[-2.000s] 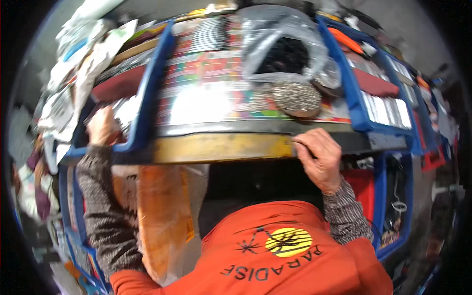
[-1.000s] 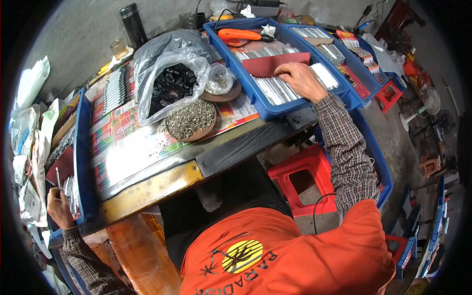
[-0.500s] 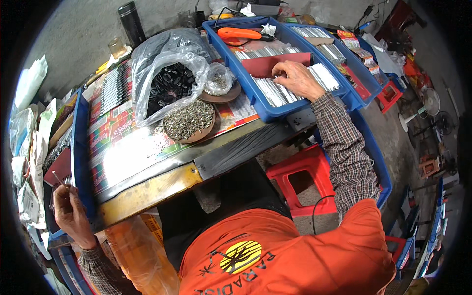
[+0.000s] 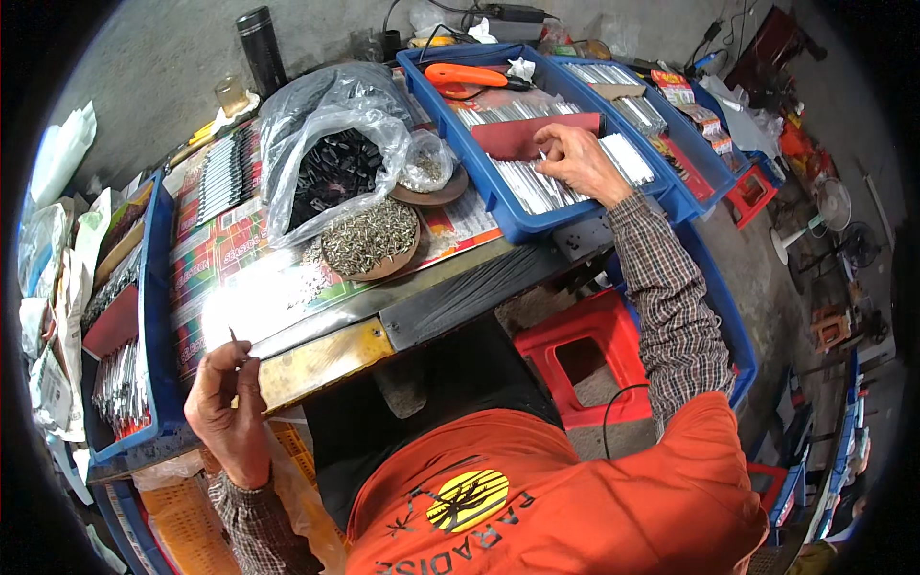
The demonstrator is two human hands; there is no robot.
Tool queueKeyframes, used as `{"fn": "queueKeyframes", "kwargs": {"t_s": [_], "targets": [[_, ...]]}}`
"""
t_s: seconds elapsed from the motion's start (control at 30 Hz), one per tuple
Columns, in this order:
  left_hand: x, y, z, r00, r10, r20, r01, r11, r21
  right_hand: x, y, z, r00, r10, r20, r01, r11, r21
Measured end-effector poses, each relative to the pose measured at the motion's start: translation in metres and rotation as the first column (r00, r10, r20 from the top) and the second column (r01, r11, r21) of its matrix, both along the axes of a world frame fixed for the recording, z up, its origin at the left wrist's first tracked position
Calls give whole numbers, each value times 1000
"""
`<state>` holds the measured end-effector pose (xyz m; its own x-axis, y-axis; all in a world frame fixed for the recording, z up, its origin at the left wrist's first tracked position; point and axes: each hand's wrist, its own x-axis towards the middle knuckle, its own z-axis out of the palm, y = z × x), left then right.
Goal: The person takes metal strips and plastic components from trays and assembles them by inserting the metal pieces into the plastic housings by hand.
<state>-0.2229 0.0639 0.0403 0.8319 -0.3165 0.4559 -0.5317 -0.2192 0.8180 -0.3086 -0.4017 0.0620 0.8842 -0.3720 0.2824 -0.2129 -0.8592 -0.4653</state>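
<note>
My left hand (image 4: pixel 230 412) is raised beside the table's front left edge. Its thumb and fingers pinch a thin, dark, pointed piece (image 4: pixel 236 343), most of it hidden in the grip. Over the blue bin at the right, my right hand (image 4: pixel 583 165) has its fingertips closed at the row of thin silver strips (image 4: pixel 537 187). A small pale tip shows at those fingers; what it belongs to is hard to make out. A dark red divider (image 4: pixel 517 136) stands just behind the row.
A clear bag of black pieces (image 4: pixel 335 172) and a round dish of small metal pins (image 4: pixel 369 238) sit mid-table. An orange-handled tool (image 4: pixel 467 74) lies in the blue bin (image 4: pixel 522 226). Another blue bin (image 4: pixel 158 316) stands left. Red stools (image 4: pixel 580 345) are below.
My left hand has come right and away from the left bin, still pinching a thin piece. My right hand has shifted slightly above the silver strips.
</note>
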Motion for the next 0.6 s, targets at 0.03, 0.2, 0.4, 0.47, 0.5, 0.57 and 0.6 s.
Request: {"fn": "queueKeyframes", "kwargs": {"t_s": [0.03, 0.2, 0.4, 0.47, 0.5, 0.57, 0.6], "targets": [[-5, -3, 4, 996, -33, -86, 32, 999, -16, -1, 1, 0, 1000, -7, 11, 6, 1000, 20], [-19, -17, 2, 993, -102, -55, 103, 994, 22, -9, 22, 8, 998, -28, -49, 30, 998, 49], [-35, -34, 7, 919, -245, -309, 236, 970, -64, -27, 52, 14, 946, -65, 319, -2, 979, 205], [-39, -37, 6, 892, -273, -360, 264, 962, -75, -37, 85, 25, 895, -35, 444, -36, 988, 149], [-42, -36, 5, 864, -289, -412, 262, 957, -121, -39, 101, 29, 913, -32, 407, -22, 992, 128], [-43, -38, 0, 862, -322, -392, 290, 947, -141, -45, 130, 29, 912, 65, 406, -175, 955, 239], [-44, -39, -1, 863, -316, -394, 285, 949, -137, -48, 143, 29, 912, 103, 396, -236, 923, 304]]}}
